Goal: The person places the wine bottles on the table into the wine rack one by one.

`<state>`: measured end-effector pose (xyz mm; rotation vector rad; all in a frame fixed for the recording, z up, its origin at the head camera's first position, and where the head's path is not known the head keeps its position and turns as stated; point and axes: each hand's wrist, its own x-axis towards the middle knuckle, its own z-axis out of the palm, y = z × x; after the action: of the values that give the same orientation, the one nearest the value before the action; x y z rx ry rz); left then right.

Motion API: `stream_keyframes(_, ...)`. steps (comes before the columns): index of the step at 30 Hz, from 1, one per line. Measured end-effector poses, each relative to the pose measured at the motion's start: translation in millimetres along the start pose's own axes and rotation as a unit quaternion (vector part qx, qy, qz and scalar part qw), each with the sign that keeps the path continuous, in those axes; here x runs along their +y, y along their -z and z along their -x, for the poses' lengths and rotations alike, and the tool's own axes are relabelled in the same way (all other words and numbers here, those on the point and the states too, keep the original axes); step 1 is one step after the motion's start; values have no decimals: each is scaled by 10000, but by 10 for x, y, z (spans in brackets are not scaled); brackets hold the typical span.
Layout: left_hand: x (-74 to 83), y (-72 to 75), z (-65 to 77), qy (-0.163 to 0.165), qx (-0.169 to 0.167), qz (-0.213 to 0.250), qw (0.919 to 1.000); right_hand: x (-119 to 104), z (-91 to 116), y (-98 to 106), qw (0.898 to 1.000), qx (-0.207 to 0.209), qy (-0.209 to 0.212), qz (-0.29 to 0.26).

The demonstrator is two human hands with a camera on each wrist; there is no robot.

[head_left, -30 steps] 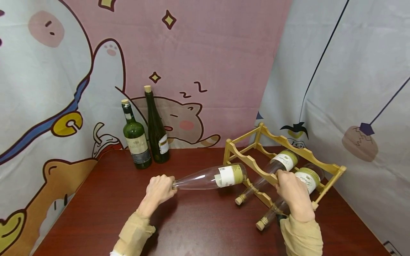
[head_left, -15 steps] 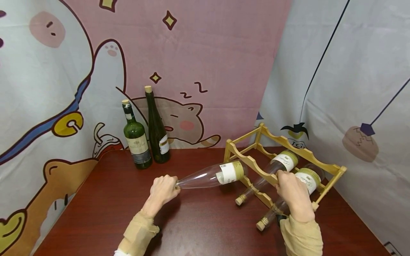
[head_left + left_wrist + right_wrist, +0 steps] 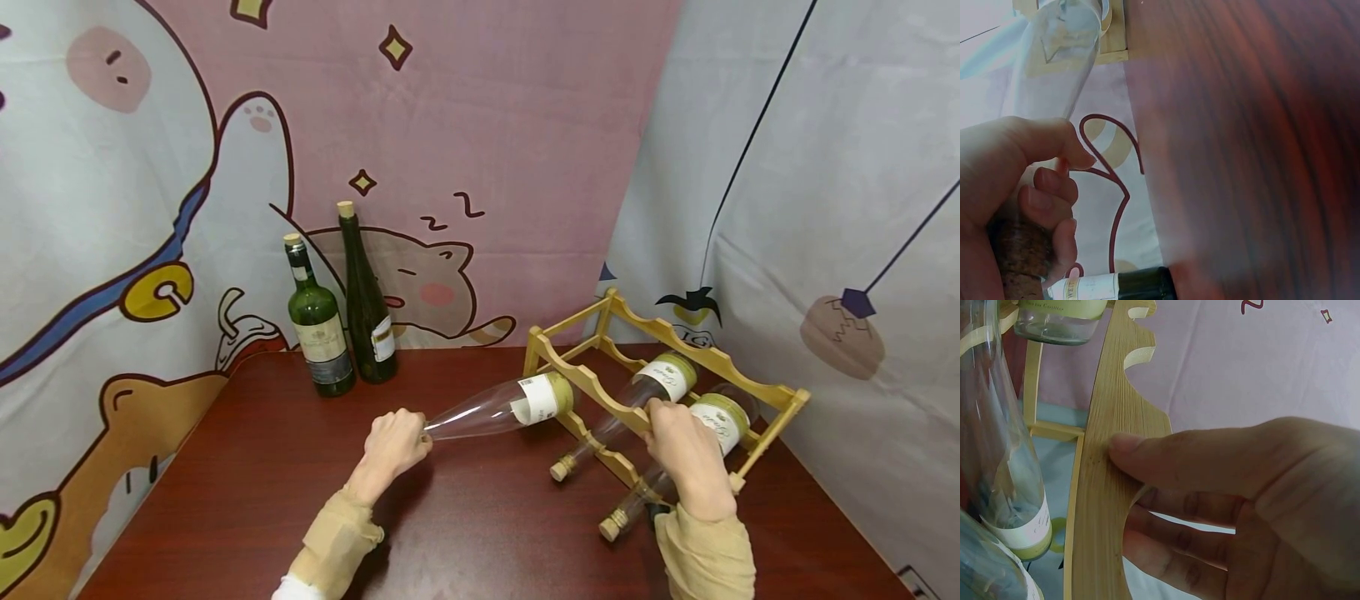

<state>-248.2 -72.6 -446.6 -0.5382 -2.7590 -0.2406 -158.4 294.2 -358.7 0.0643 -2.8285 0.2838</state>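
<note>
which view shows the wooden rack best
The head view: it shows nearly the whole wooden rack, partly behind the right hand. The right wrist view gives one scalloped rail close up and some frame; the left wrist, just a piece.

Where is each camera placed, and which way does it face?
Head: on the head, facing forward and down at the wooden rack; left hand, right hand, sleeves show.
Left wrist: on that wrist, facing along the clear bottle; left hand shows, gripping it.
Right wrist: on that wrist, facing the wooden rack; the right hand shows.
Head and right wrist share the wooden rack.
</note>
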Motion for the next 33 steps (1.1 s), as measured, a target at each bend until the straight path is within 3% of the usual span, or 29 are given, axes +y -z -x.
stream_keyframes(9, 40, -72, -34, 2, -214, 29, 9998, 3, -10, 2, 10000, -79, 11, -19)
stream_keyframes(26, 205, -226, -121, -68, -592, 621, 9963, -6, -2, -6, 10000, -3, 41, 17)
stream_keyframes(33, 277, -285, -166, -58, -598, 668, 9960, -10, 2, -4, 10000, 10, 40, 5)
